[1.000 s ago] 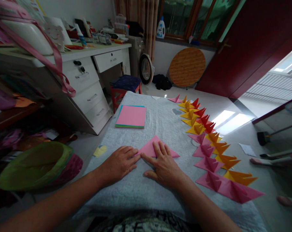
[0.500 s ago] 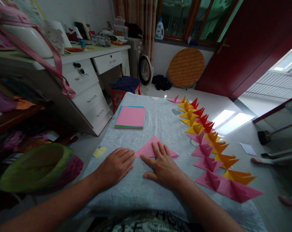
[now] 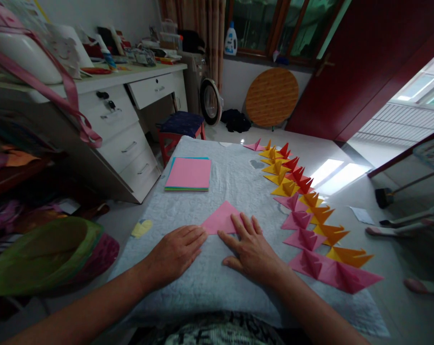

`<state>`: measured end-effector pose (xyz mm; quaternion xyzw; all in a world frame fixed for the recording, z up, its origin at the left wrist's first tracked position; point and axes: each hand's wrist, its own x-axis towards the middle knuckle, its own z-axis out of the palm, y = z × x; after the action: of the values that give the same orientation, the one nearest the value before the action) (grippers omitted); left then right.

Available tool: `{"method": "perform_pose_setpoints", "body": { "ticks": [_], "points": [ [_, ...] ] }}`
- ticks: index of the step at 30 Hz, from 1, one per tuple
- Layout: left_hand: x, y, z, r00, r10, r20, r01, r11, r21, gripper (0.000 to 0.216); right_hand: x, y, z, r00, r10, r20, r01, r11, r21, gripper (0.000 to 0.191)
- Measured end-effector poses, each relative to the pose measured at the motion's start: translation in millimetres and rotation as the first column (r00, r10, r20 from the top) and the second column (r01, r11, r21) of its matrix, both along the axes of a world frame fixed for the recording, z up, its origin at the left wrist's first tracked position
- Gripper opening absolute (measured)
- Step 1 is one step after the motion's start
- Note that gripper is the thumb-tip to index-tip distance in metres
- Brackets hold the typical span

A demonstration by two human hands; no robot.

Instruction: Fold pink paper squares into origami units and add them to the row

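A pink sheet of origami paper (image 3: 220, 219), folded into a triangle, lies on the cloth-covered table with its point away from me. My right hand (image 3: 251, 244) rests flat across its right half, fingers spread, covering much of the right corner and lower edge. At the left corner, the fingertips of my left hand (image 3: 179, 249) press down, fingers stretched out close together. Behind the triangle sits a stack of square coloured paper (image 3: 188, 173), pink on top. Folded paper cranes in pink (image 3: 305, 238), yellow (image 3: 287, 188), orange (image 3: 330, 234) and red (image 3: 303, 179) stand in rows on the right.
The pale blue tablecloth (image 3: 234, 172) covers the table. A green-lined bin (image 3: 91, 239) stands on the floor at left, below a white desk (image 3: 119, 124). A stool with a dark cushion (image 3: 181, 123) is beyond the table, near a washing machine's open door (image 3: 210, 101).
My right hand has slid slightly rightward along the folded paper, uncovering more of its middle. My left hand stays at the left corner. The whole view has shifted a little.
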<state>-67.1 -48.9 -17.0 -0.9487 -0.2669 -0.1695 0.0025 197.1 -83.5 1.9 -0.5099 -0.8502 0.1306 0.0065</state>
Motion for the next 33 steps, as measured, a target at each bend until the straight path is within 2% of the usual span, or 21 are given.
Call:
{"method": "perform_pose_setpoints", "body": {
  "ticks": [9, 19, 33],
  "points": [
    [-5, 0, -4.2, 1.000, 0.006, 0.009, -0.006, 1.000, 0.024, 0.032, 27, -19, -9.1, 0.989, -0.128, 0.079, 0.118, 0.986, 0.118, 0.069],
    [-14, -3, -6.4, 0.999, 0.025, 0.043, -0.026, 0.999, 0.021, 0.036, 44, -35, -18.9, 0.949, -0.290, 0.124, 0.247, 0.928, 0.280, 0.066],
    [-18, -8, -4.2, 0.996, 0.087, 0.031, -0.090, 0.988, 0.122, 0.028, 46, -42, -22.3, 0.918, -0.372, 0.141, 0.312, 0.892, 0.326, 0.070]
  ]
}}
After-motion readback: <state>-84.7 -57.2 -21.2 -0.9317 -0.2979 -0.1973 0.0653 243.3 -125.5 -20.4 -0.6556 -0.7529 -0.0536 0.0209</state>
